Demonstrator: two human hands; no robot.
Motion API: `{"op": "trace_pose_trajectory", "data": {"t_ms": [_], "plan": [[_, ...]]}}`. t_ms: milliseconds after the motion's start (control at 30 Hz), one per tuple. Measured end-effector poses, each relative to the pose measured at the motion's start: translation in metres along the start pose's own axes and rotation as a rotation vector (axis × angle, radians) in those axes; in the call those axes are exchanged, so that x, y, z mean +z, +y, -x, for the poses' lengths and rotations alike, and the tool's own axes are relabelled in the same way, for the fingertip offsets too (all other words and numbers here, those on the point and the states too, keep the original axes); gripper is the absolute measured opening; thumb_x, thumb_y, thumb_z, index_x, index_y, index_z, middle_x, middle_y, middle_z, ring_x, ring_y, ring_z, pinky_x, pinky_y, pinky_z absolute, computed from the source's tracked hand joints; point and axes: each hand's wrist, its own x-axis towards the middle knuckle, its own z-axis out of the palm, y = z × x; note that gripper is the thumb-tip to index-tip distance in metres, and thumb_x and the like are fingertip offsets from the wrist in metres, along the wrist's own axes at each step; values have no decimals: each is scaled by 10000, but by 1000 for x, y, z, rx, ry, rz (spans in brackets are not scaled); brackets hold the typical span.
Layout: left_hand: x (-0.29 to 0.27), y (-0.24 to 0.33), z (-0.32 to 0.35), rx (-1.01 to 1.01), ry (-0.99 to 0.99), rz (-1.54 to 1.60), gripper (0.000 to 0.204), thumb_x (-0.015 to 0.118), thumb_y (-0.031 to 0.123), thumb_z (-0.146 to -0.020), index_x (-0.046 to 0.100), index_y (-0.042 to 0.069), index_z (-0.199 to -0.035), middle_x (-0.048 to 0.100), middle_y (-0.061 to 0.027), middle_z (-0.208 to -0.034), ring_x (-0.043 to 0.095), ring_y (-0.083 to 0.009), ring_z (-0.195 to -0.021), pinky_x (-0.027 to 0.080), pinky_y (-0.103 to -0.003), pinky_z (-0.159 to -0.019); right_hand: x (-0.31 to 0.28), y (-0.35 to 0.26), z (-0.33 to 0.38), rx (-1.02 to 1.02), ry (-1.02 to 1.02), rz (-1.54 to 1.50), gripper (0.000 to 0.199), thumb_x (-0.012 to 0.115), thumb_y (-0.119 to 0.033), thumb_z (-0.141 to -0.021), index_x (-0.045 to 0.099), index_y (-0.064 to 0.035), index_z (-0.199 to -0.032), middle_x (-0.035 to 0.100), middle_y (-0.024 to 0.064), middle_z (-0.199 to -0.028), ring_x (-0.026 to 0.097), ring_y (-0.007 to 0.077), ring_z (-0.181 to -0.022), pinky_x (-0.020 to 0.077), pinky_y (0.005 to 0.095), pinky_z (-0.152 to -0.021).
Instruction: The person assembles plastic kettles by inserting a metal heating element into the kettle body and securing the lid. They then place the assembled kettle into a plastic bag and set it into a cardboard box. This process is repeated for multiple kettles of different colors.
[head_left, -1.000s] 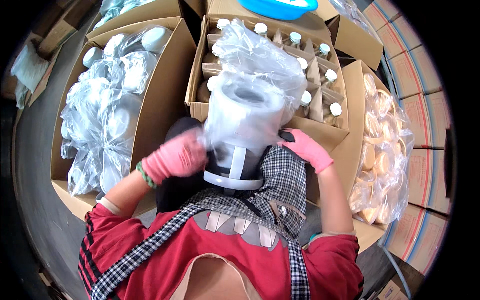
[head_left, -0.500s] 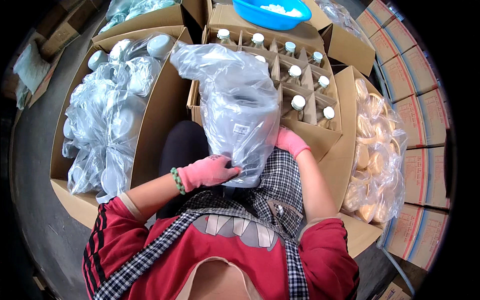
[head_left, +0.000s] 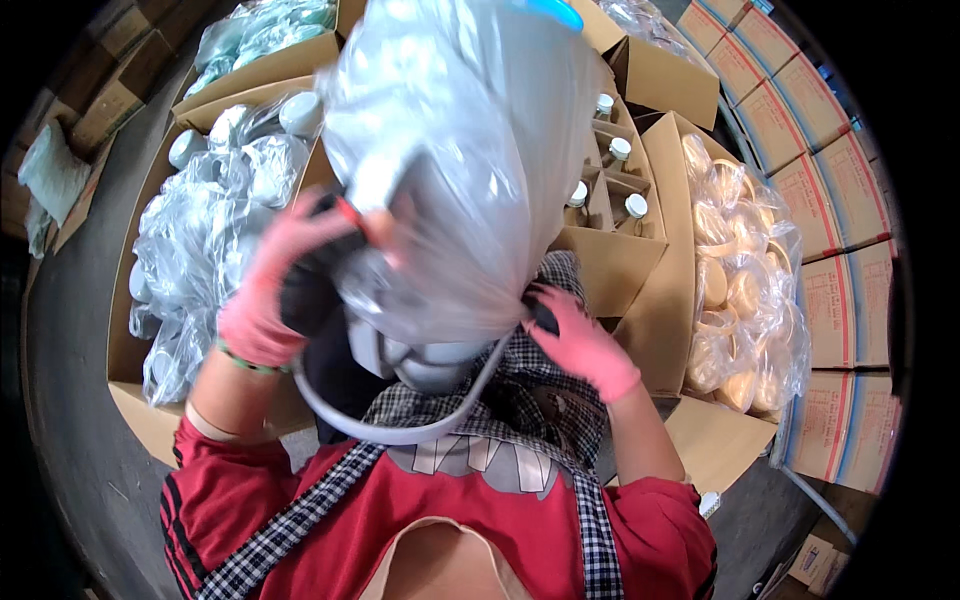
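Observation:
In front of my lap, a big clear plastic bag (head_left: 460,130) billows upward, its lower edge gathered above grey plastic ware (head_left: 428,374). A curved grey handle (head_left: 410,432) loops out below it, close to my chest. My right hand (head_left: 580,338), in a pink glove with dark fingertips, is closed on the bag's gathered edge. My left hand (head_left: 275,280), gloved the same way, is raised at the bag's left side. Its fingers are curled beside the plastic but smeared by motion, so their hold is unclear. The bag hides most of what is inside.
At left stands a carton (head_left: 140,385) of bagged grey plastic ware. Beyond the bag, a divided carton (head_left: 610,250) holds white-capped bottles (head_left: 636,207). Bagged orange-tan items (head_left: 740,290) fill a carton at right. Stacked cartons (head_left: 830,310) line the far right. A blue basin (head_left: 560,12) is partly hidden.
The bag has been lifted and spread upward, now covering much of the bottle carton. The grey handle has come into view. My left hand has moved up and left; my right hand has come lower.

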Motion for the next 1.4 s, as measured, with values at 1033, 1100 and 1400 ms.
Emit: {"op": "trace_pose_trajectory", "data": {"t_ms": [1033, 1100, 1400], "plan": [[-58, -46, 77, 789, -450, -1424, 975, 652, 614, -545, 246, 74, -1248, 387, -137, -1149, 383, -366, -1078, 264, -595, -917, -66, -57, -66, -264, 833, 287, 200, 554, -205, -728, 554, -57, -862, 533, 137, -902, 512, 318, -868, 389, 402, -775], [-41, -31, 67, 905, -471, -1394, 884, 642, 585, -591, 283, 114, -1247, 406, -121, -1109, 411, -360, -1045, 276, -585, -916, -77, -57, -60, -283, 846, 282, 210, 553, -204, -732, 554, -45, -870, 542, 148, -894, 524, 321, -854, 404, 390, -757], [-23, -15, 103, 1153, -389, -1359, 605, 535, 403, -704, 395, 8, -1141, 498, -154, -974, 486, -328, -853, 413, -435, -732, -109, -43, -26, -39, 564, -134, 357, 615, -231, -699, 542, -11, -971, 576, 188, -878, 560, 310, -857, 444, 347, -747]]}}
